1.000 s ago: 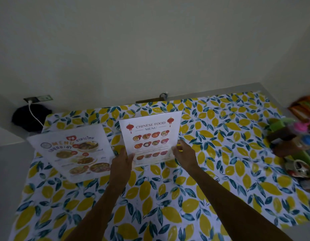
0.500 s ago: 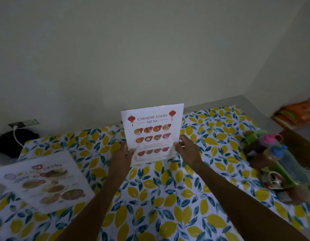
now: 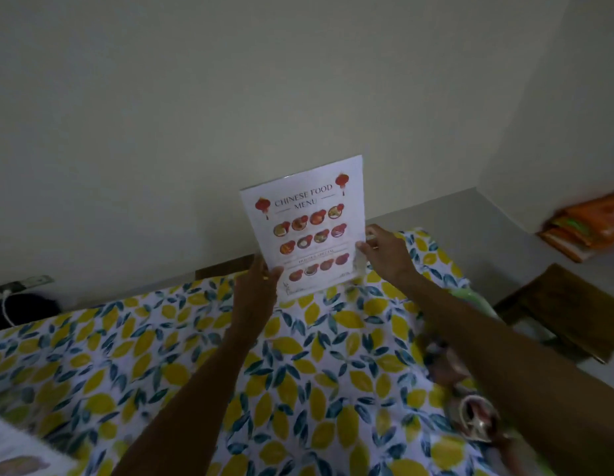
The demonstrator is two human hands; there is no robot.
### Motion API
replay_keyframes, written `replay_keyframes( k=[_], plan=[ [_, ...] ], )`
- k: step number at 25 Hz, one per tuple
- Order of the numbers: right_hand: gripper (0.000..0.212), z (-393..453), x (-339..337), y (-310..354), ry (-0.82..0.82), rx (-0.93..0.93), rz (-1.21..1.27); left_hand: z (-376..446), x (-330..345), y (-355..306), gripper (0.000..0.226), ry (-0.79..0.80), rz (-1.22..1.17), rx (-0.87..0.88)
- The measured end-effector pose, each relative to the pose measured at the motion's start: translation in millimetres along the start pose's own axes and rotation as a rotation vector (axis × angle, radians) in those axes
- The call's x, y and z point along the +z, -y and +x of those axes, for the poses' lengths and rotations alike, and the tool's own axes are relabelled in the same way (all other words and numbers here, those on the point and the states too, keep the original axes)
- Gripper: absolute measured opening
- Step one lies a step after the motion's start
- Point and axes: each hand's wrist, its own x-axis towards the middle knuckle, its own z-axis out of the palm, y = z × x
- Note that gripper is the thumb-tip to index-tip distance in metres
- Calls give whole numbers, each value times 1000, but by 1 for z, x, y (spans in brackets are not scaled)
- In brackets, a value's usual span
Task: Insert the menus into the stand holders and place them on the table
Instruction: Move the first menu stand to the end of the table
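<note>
The Chinese food menu [image 3: 307, 228] now sits higher, its top tipped toward one o'clock, its upper half against the wall rather than the tablecloth [image 3: 195, 355]. The left hand [image 3: 255, 290] and right hand [image 3: 384, 255] rise with it. The second menu [image 3: 20, 455] slides to seven o'clock, mostly out of view.

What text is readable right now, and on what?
"CHINESE FOOD MENU": heading on the menu sheet held in both hands.
Banner line below the third dish row on that sheet: too blurred to read.
Second menu at the lower left: mostly cut off, no text legible.
</note>
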Motion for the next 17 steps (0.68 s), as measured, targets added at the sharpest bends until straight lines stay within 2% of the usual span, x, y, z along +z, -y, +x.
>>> replay_keyframes(
  k=[8,11,17],
  plan=[
    [24,97,-90,-92,-15,38,-40,70,121,-86,35,9,148,48],
    [23,126,-92,-128,-5,80,-23,94,160,-90,34,23,178,59],
    [22,161,-71,-184,39,165,-1,126,218,-76,30,83,227,-26]
  ],
)
